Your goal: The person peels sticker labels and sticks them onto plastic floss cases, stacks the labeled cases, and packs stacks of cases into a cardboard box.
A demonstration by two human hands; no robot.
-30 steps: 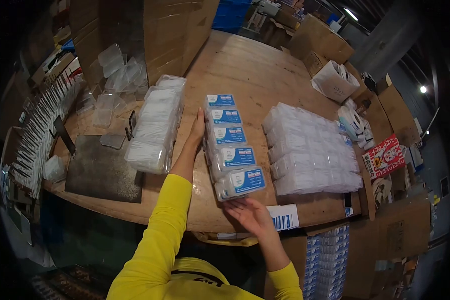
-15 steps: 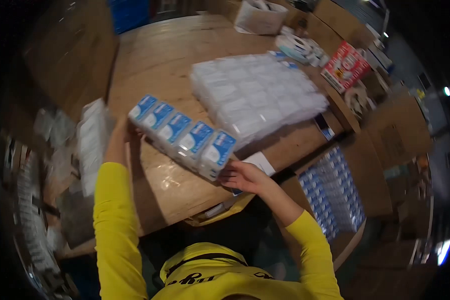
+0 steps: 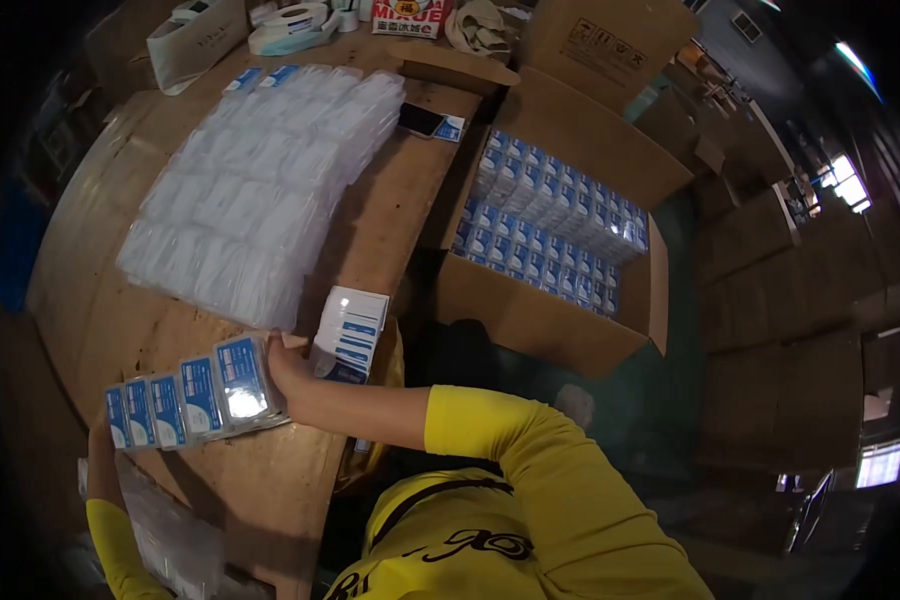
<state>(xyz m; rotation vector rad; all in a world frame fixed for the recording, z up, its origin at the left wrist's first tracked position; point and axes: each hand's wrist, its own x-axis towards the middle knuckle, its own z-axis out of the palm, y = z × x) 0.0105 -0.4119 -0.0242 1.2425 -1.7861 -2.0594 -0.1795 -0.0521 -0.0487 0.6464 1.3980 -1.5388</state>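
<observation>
Between my two hands is a row of clear plastic boxes with blue-and-white cards [image 3: 183, 396], held over the near edge of the wooden table. My left hand [image 3: 101, 438] grips the row's left end, its fingers mostly hidden behind the boxes. At the opposite end, my right hand [image 3: 288, 372] presses against the last box, thumb uppermost. Just beyond lies a broad block of stacked clear plastic boxes [image 3: 255, 190]. Close to my right wrist is a white tray of blue-and-white cards [image 3: 352, 330].
Right of the table [image 3: 395, 215], an open carton [image 3: 540, 305] contains rows of boxes with blue cards. A phone [image 3: 420, 120] lies near the table edge. Tape rolls [image 3: 292, 28] and a white bag [image 3: 198, 42] stand at the back. More clear boxes [image 3: 175, 535] are at lower left.
My view has swung right, bringing the open carton toward the middle. Both hands still hold the row of boxes, which now appears lower left with its cards facing me more.
</observation>
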